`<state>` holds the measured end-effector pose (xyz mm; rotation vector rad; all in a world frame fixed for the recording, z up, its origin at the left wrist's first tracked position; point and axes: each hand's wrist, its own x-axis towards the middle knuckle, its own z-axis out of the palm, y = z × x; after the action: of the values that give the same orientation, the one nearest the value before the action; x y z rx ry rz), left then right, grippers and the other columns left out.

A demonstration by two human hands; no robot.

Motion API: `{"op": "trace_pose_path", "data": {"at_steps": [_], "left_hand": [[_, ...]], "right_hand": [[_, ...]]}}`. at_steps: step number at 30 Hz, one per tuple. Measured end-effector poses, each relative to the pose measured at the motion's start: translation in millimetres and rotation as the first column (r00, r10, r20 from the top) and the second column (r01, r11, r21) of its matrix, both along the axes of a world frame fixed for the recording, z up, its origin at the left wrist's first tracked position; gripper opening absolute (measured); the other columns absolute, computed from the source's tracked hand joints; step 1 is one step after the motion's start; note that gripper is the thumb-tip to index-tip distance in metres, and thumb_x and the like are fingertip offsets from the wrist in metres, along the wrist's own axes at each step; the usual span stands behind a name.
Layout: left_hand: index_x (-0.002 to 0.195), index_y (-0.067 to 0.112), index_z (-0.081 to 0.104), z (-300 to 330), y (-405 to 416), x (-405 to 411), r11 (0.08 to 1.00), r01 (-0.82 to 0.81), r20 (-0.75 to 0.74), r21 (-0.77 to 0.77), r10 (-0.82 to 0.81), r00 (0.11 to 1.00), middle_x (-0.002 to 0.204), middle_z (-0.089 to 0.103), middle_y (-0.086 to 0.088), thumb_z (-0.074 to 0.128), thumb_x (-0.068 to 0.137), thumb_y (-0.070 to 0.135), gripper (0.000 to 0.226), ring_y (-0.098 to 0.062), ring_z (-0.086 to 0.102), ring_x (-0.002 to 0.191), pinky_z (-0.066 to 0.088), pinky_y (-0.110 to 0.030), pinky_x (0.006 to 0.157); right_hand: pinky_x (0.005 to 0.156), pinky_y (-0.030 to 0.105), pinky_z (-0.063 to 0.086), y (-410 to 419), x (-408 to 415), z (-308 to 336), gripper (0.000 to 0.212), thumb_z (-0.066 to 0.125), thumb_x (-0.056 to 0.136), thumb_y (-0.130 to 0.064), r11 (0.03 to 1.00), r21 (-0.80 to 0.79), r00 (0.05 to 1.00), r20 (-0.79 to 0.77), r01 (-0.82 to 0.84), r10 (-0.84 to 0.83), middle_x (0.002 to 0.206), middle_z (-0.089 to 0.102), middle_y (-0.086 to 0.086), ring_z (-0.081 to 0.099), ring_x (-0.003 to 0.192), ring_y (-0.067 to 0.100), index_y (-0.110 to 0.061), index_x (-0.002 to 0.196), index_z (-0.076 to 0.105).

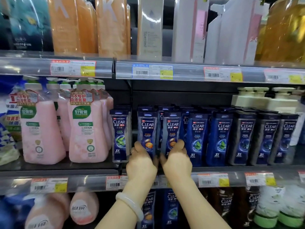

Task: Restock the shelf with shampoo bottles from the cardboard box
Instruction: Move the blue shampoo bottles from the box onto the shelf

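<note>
Shelf (214,169) of shampoo bottles (198,136), store aisle.

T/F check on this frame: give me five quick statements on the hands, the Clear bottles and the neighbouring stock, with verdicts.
1. Both hands are on orange-label Clear bottles. True: left hand on the left bottle, right hand on the right bottle.
2. A bracelet sits on the right wrist. False: left wrist.
3. Pink pump bottles stand left of the Clear row. True.
4. The cardboard box is visible. False: not in view.
5. Price tags line the shelf edge. True.
</note>
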<state>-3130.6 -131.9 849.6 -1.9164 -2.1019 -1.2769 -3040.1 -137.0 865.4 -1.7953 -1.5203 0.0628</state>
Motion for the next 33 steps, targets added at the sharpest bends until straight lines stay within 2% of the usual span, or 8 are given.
{"op": "trace_pose_path", "data": {"at_steps": [5,8,12,15,22,29,31,33], "left_hand": [[0.140,0.006,0.019,9.0,-11.0,0.2,0.996,-0.042,0.019,-0.076,0.044,0.999,0.125,0.050,-0.012,0.056,0.085,0.048,0.079,-0.029,0.057,0.108,0.048,-0.035,0.080],[0.132,0.007,0.035,9.4,-24.1,-10.4,1.000,-0.012,0.153,-0.018,0.015,0.988,0.118,0.056,-0.010,0.058,0.085,0.039,0.062,-0.029,0.056,0.109,0.045,-0.037,0.086],[0.121,-0.003,0.047,5.3,-23.7,-42.3,0.973,-0.144,0.302,0.180,0.085,0.950,0.115,0.055,-0.020,0.067,0.080,0.017,0.049,-0.036,0.050,0.109,0.039,-0.042,0.094],[0.127,-0.004,0.040,10.8,-7.4,-57.3,0.983,-0.155,0.342,0.097,0.113,0.933,0.117,0.054,-0.022,0.069,0.080,0.022,0.061,-0.039,0.054,0.108,0.045,-0.042,0.086],[0.122,0.010,0.039,15.7,19.1,-65.3,0.990,-0.105,0.330,-0.093,0.130,0.935,0.121,0.056,-0.011,0.068,0.079,0.036,0.058,-0.030,0.057,0.109,0.049,-0.041,0.083],[0.108,0.009,0.043,2.3,7.8,-72.9,0.992,-0.121,0.277,0.020,0.110,0.954,0.101,0.064,-0.012,0.071,0.074,0.039,0.053,-0.034,0.062,0.095,0.051,-0.040,0.075],[0.109,0.007,0.045,-0.5,5.6,-72.8,0.990,-0.124,0.257,0.061,0.104,0.961,0.099,0.064,-0.012,0.073,0.072,0.041,0.057,-0.035,0.062,0.093,0.051,-0.040,0.073],[0.108,0.007,0.046,-0.9,4.7,-72.1,0.989,-0.124,0.250,0.084,0.099,0.963,0.097,0.065,-0.013,0.074,0.071,0.041,0.058,-0.036,0.063,0.092,0.049,-0.039,0.071]], "right_hand": [[0.083,0.035,0.048,-5.4,0.1,1.6,0.071,0.057,0.088,-0.035,0.999,-0.026,0.999,-0.020,-0.027,0.027,0.127,0.050,0.013,0.056,0.111,0.030,-0.006,0.139,0.017],[0.088,0.035,0.047,-19.0,-0.2,1.5,0.069,0.059,0.087,-0.035,0.999,0.038,0.999,-0.034,-0.032,0.033,0.128,0.050,0.011,0.053,0.115,0.028,-0.007,0.139,0.023],[0.089,0.029,0.046,-36.4,-17.8,-6.8,0.053,0.070,0.080,-0.018,0.921,0.326,0.977,0.112,-0.211,0.184,0.112,0.056,0.009,0.057,0.106,0.025,-0.003,0.125,0.047],[0.101,0.022,0.035,-36.1,-36.9,-2.1,0.055,0.053,0.092,-0.029,0.924,0.212,0.948,0.069,-0.319,0.311,0.128,0.043,0.003,0.042,0.121,0.018,-0.010,0.138,0.030],[0.097,0.028,0.042,-21.0,-53.4,-8.5,0.082,0.052,0.090,-0.037,0.977,0.041,0.975,0.083,-0.211,0.207,0.140,0.037,0.009,0.048,0.121,0.021,-0.011,0.147,-0.002],[0.096,0.031,0.043,-11.3,-56.9,-15.8,0.081,0.052,0.088,-0.047,0.992,0.042,0.992,0.052,-0.120,0.118,0.142,0.038,0.009,0.048,0.125,0.024,-0.008,0.145,0.008],[0.088,0.033,0.048,-9.3,-60.6,-17.0,0.081,0.062,0.083,-0.044,0.998,0.004,0.996,0.070,-0.061,0.060,0.132,0.049,0.013,0.057,0.114,0.028,-0.005,0.141,0.021],[0.064,0.033,0.055,-2.2,-64.1,-22.5,0.084,0.082,0.063,-0.038,0.998,0.052,0.998,0.066,-0.018,0.014,0.103,0.065,0.017,0.068,0.083,0.031,0.002,0.126,0.042]]}}
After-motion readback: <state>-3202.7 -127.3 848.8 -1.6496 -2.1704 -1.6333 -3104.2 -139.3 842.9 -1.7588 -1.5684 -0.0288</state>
